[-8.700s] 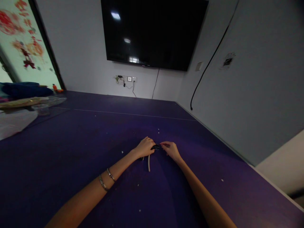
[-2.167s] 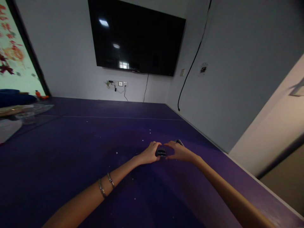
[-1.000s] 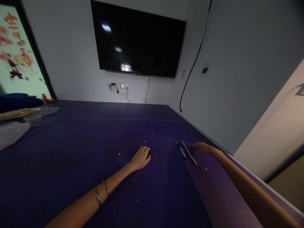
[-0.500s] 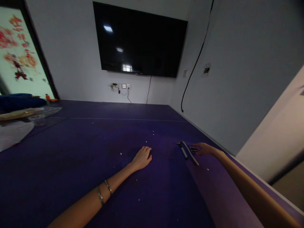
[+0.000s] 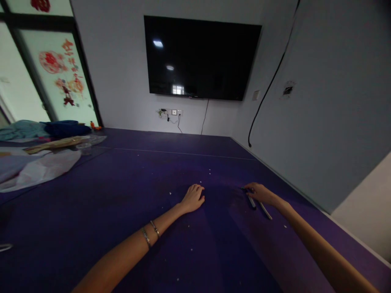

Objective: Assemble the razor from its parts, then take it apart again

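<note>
My left hand (image 5: 193, 198) lies palm down on the purple surface (image 5: 146, 183), fingers stretched out and holding nothing. Two bracelets circle that forearm. Over to the right, my right hand (image 5: 261, 193) bends its fingers down around the upper end of a razor-like tool (image 5: 251, 202) with a grey handle and a dark head. The tool still lies on the surface, its neck partly hidden by the fingers. A slim, curved, pale strip (image 5: 266, 211) pokes out beneath the same hand, its upper part covered.
Small white scraps (image 5: 170, 193) dot the surface. At the left lie a white plastic bag (image 5: 51, 169), a clear cup (image 5: 84, 149) and blue cloth (image 5: 69, 128). A black cable (image 5: 269, 89) hangs along the right wall, and a television (image 5: 201, 59) is on the wall ahead.
My right hand has moved left from beside the tools to over them, its fingers reaching the razor-like tool. My left hand stays put, while the view has turned left.
</note>
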Tool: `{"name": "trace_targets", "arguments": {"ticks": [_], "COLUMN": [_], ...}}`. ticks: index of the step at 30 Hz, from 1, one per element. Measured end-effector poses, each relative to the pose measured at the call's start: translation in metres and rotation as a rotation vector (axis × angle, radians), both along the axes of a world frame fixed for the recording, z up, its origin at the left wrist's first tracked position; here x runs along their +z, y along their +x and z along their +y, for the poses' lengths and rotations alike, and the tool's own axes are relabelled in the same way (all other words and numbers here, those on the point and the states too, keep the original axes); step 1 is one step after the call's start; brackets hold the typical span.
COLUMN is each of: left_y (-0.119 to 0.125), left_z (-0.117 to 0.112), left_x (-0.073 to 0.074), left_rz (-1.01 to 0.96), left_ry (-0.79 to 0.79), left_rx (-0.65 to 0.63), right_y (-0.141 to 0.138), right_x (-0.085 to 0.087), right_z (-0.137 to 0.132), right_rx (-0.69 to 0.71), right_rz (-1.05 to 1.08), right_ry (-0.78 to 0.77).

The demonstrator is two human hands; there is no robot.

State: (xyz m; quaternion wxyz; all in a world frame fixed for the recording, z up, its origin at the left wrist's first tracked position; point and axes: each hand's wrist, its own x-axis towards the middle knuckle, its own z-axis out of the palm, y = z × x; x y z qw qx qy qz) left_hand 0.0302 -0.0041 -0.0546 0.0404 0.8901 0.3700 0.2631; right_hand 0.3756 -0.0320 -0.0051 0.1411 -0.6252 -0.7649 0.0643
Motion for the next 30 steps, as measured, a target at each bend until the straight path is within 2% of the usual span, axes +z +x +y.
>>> {"name": "trace_targets", "arguments": {"ticks": [7,13,19,23,30], "left_y": [-0.036,-0.075,-0.102,-0.108,-0.108], "left_z": [0.019,0.020,0.014,0.013,0.013], "left_x": [0.011,0.015,0.007,-0.001,-0.008], "left_rz": [0.031,0.171,0.249,0.252,0.231], "left_ry": [-0.020,-0.112,-0.211,-0.200,-0.137], "left_rx": [0.210,0.333,0.337,0.316,0.326], "right_y": [-0.056,-0.083,-0.099,-0.105,-0.106], "right_x": [-0.029,-0.056,-0.081,-0.085,-0.079], "right_z": [-0.008,-0.005,-0.007,-0.012,-0.017], "right_rx": [0.112,0.144,0.006,-0.051,-0.057], "right_rz": [0.026,0.048,0.010,-0.033,-0.032], "right_ry": [0.184,0.258,0.241,0.197,0.186]}}
